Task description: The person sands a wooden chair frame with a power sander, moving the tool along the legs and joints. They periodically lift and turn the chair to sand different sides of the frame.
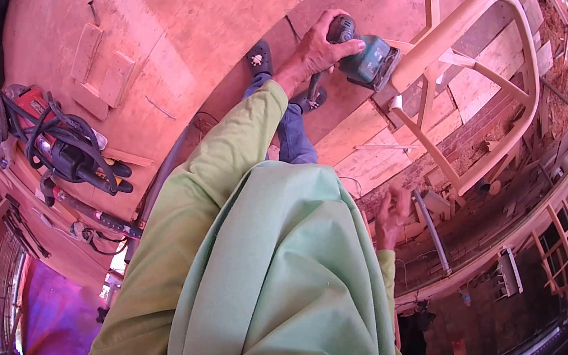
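fingers (pixel 328 19) of left hand (pixel 312 54) curled round teal sander (pixel 368 60), beside wooden chair (pixel 443 39), fingers of right hand (pixel 389 221) loosely spread

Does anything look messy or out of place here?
Yes: at left, the black cord is bunched in untidy loops over the red power tool. Loose wood pieces and sawdust also lie scattered near the chair frame.
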`<action>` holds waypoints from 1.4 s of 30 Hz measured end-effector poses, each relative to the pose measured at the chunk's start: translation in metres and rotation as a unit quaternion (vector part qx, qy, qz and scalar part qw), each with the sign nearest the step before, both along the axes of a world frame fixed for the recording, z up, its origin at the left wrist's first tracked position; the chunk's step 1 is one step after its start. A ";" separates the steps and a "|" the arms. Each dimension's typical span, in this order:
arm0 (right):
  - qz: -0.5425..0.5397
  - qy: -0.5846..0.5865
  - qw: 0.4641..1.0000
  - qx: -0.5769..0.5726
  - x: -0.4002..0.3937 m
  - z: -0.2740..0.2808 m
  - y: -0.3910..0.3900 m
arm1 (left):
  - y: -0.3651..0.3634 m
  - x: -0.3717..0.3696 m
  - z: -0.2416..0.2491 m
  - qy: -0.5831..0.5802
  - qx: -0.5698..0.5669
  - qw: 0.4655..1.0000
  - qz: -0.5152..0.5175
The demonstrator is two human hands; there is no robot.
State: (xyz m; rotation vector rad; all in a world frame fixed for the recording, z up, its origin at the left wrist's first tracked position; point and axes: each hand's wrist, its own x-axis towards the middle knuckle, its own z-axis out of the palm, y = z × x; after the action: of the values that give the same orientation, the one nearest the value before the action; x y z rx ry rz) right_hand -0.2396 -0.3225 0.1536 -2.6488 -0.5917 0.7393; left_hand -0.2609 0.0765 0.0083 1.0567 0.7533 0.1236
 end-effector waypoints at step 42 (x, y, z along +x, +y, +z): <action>-0.167 0.000 0.986 -0.005 0.141 0.000 -0.037 | 0.015 -0.025 0.044 0.095 0.041 0.995 0.004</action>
State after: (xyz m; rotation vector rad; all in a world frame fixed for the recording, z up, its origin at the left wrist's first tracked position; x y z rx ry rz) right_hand -0.0986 -0.3598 0.1538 -2.6592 -0.1344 0.6402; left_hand -0.2856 0.0919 0.0526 1.1547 0.9303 0.0626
